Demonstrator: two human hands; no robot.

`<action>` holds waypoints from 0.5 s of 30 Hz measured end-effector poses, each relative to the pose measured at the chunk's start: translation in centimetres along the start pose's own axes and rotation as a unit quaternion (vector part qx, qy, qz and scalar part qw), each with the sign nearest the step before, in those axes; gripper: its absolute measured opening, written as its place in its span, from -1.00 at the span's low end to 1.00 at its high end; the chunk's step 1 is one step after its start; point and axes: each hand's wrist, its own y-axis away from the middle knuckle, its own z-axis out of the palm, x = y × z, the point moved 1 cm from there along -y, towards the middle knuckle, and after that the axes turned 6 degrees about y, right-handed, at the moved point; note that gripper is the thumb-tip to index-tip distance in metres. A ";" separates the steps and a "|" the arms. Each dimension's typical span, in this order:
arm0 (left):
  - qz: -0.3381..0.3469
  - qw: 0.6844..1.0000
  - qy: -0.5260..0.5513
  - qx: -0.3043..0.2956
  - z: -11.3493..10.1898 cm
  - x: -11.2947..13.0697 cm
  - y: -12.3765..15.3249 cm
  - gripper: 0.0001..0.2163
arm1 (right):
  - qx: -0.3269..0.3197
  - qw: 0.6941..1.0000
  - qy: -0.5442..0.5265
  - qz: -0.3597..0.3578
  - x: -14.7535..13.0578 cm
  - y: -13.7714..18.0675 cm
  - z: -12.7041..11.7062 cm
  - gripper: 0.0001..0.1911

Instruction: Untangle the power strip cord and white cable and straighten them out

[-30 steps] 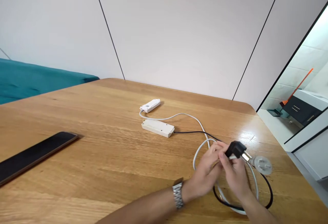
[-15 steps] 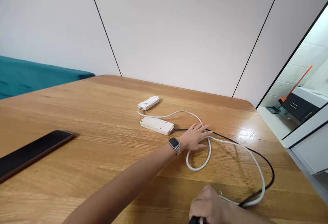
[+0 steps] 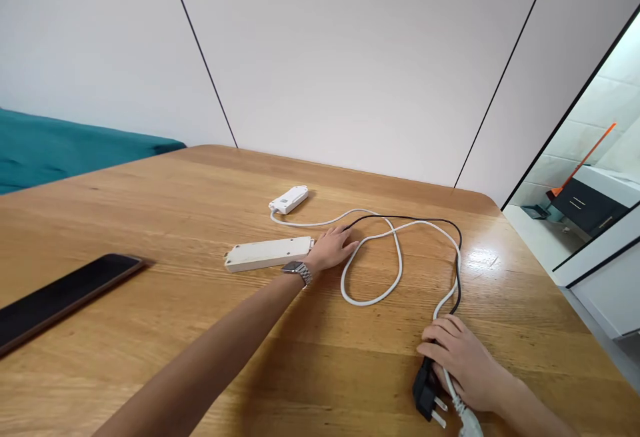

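My left hand (image 3: 331, 249), with a watch (image 3: 296, 269) on its wrist, is closed around the black cord (image 3: 410, 217) beside the end of the nearer white power strip (image 3: 269, 253). Part of that end is hidden behind the fingers. At the lower right, my right hand (image 3: 463, 357) grips the black cord and the white cord (image 3: 370, 302) together near their plugs. Below its fingers hang a black plug (image 3: 426, 394) with metal prongs and a white plug (image 3: 470, 422), partly cut off. The white cord loops across the table to a smaller white power strip (image 3: 290, 199) farther back.
A dark phone-like slab (image 3: 65, 300) lies at the left on the wooden table (image 3: 175, 224). A pale wall (image 3: 350, 70) stands along the far edge, with a teal seat (image 3: 65, 150) at the left. Through an opening on the right are an orange-handled broom (image 3: 585, 157) and a dark cabinet (image 3: 587, 204).
My left hand has moved left and closed at the nearer power strip, which has shifted left. My right hand has moved up and right, bringing both plugs into view. The cords lie differently.
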 end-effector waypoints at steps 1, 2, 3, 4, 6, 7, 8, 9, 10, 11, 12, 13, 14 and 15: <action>0.000 1.000 0.017 0.009 0.0 -0.2 0.0 -0.51 | 0.014 1.000 -0.009 0.009 0.0 0.6 -0.2 -0.58; 0.003 0.999 0.033 0.019 0.0 -0.3 0.1 -0.50 | 0.031 0.999 -0.017 0.018 0.1 1.2 -0.2 -0.55; 0.007 0.998 0.046 0.030 0.1 -0.4 0.1 -0.50 | 0.047 0.998 -0.024 0.032 0.3 1.8 -0.2 -0.54; 0.009 0.997 0.058 0.042 0.2 -0.4 0.0 -0.50 | 0.064 0.996 -0.033 0.053 0.7 2.2 -0.1 -0.54; 0.007 0.995 0.080 0.065 0.5 -0.4 0.0 -0.50 | 0.093 0.985 -0.053 0.136 1.5 2.8 0.3 -0.62; 0.008 0.993 0.090 0.074 0.6 -0.3 0.0 -0.51 | 0.097 0.974 -0.063 0.197 1.9 3.0 0.4 -0.70; 0.012 0.992 0.099 0.081 0.7 -0.3 -0.1 -0.51 | 0.089 0.959 -0.071 0.261 2.1 3.1 0.5 -0.75; 0.015 0.990 0.107 0.087 0.8 -0.2 -0.1 -0.52 | 0.069 0.942 -0.077 0.320 2.2 3.1 0.5 -0.73; 0.018 0.989 0.114 0.091 0.9 -0.2 -0.2 -0.52 | 0.036 0.925 -0.082 0.368 2.1 3.1 0.5 -0.67; 0.020 0.988 0.119 0.092 1.0 -0.1 -0.2 -0.53 | -0.009 0.912 -0.086 0.401 1.8 3.0 0.4 -0.62; 0.019 0.988 0.123 0.092 1.1 -0.1 -0.3 -0.53 | -0.057 0.903 -0.089 0.417 1.2 2.9 0.1 -0.60; 0.015 0.988 0.124 0.091 1.2 0.0 -0.3 -0.53 | -0.100 0.898 -0.092 0.418 0.5 2.8 -0.2 -0.61; 0.011 0.988 0.122 0.090 1.2 0.1 -0.3 -0.54 | -0.132 0.896 -0.094 0.413 -0.2 2.7 -0.6 -0.65; 0.005 0.989 0.119 0.087 1.3 0.2 -0.3 -0.55 | -0.150 0.896 -0.092 0.407 -0.9 2.6 -1.0 -0.68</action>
